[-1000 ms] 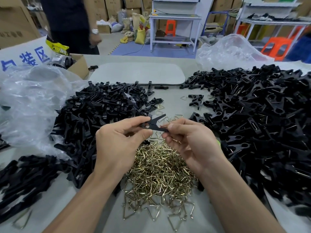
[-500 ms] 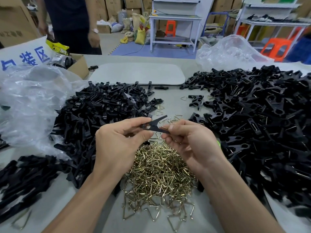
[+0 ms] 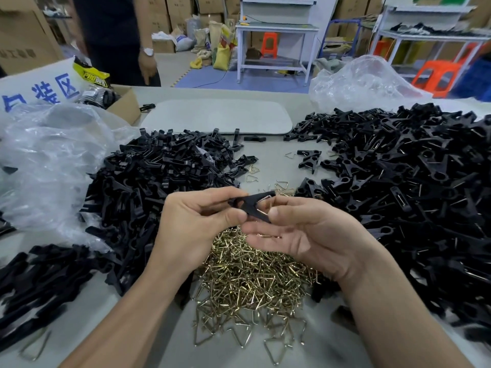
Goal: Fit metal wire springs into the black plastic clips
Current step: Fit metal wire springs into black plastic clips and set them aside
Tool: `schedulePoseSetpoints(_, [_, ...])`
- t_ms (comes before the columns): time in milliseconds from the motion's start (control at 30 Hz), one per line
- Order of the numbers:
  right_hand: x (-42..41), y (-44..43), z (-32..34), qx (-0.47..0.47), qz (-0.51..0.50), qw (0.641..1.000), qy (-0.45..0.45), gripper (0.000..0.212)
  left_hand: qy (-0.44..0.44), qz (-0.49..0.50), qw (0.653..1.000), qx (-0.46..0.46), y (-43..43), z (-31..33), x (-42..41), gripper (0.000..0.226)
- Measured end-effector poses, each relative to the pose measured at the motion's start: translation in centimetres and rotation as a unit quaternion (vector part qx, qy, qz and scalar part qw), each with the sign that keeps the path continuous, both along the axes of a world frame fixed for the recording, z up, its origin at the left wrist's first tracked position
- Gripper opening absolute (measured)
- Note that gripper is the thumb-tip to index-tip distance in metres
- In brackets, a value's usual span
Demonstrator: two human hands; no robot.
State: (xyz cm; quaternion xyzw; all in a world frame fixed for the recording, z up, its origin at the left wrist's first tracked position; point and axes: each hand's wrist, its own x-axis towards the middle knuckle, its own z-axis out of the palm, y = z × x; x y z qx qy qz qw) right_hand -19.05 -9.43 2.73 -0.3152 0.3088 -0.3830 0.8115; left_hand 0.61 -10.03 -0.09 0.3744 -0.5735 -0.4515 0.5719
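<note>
Seating a brass-coloured bent wire spring (image 3: 266, 197) into one black plastic clip (image 3: 251, 207): left hand (image 3: 194, 229) pinches the clip, right hand (image 3: 305, 235) pinches its spring end, above the loose spring heap (image 3: 252, 277); the right-side clip pile (image 3: 398, 181) appears fitted, the left-side pile (image 3: 159, 176) appears pending

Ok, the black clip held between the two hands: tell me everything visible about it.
The black clip looks like matte plastic: two arms joined at the left, spreading rightward. It is held roughly level above the spring pile. The left hand pinches its joined end, the right hand its spread end, where a wire spring shows between the arms.
</note>
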Motion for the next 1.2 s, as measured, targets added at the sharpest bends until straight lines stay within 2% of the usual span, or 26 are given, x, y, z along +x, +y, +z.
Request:
schedulePoseSetpoints(67, [-0.1,0.0,-0.2,0.003,0.043,0.999,-0.028,0.060,0.014,-0.025,1.000,-0.004,-0.2,-0.2,0.0,0.028])
schedulePoseSetpoints(200, [-0.2,0.0,-0.3,-0.004,0.073,0.995,-0.073,0.060,-0.002,-0.063,0.998,-0.029,-0.4,-0.4,0.1,0.032])
schedulePoseSetpoints(333, [0.0,0.1,-0.3,-0.015,0.073,0.993,-0.095,0.064,-0.057,-0.045,0.997,-0.032,-0.8,-0.2,0.5,0.033])
schedulePoseSetpoints(467, [0.4,0.1,-0.9,-0.015,0.060,0.991,-0.117,0.074,-0.039,-0.057,0.997,-0.016,-1.0,-0.3,0.6,0.033])
schedulePoseSetpoints(633, [0.8,0.0,-1.1,-0.028,0.049,0.993,-0.103,0.061,-0.022,-0.051,0.998,-0.008,-1.1,-0.5,0.4,0.034])
schedulePoseSetpoints(800, [1.2,0.4,-0.7,-0.021,0.020,0.996,-0.085,0.064,-0.018,-0.056,0.998,-0.004,-1.1,-0.5,0.4,0.033])
schedulePoseSetpoints(867, [1.3,0.7,-0.1,0.009,0.016,0.994,-0.109,0.068,-0.021,-0.053,0.998,-0.005,-1.0,-0.4,0.4,0.036])
schedulePoseSetpoints(967, [1.2,0.8,0.3,0.053,0.004,0.989,-0.137,0.061,-0.024,-0.042,0.999,-0.003,-0.9,-0.5,0.4,0.036])
schedulePoseSetpoints(1067, [1.4,0.5,0.0,0.011,-0.030,0.996,-0.085,0.043,0.001,-0.015,1.000,0.009,-0.8,-0.4,0.9,0.044])
schedulePoseSetpoints(1200, [1.2,-0.1,-0.2,-0.017,-0.091,0.996,-0.017,0.031,0.056,0.063,0.996,0.023,-1.2,-0.1,1.8,0.036])
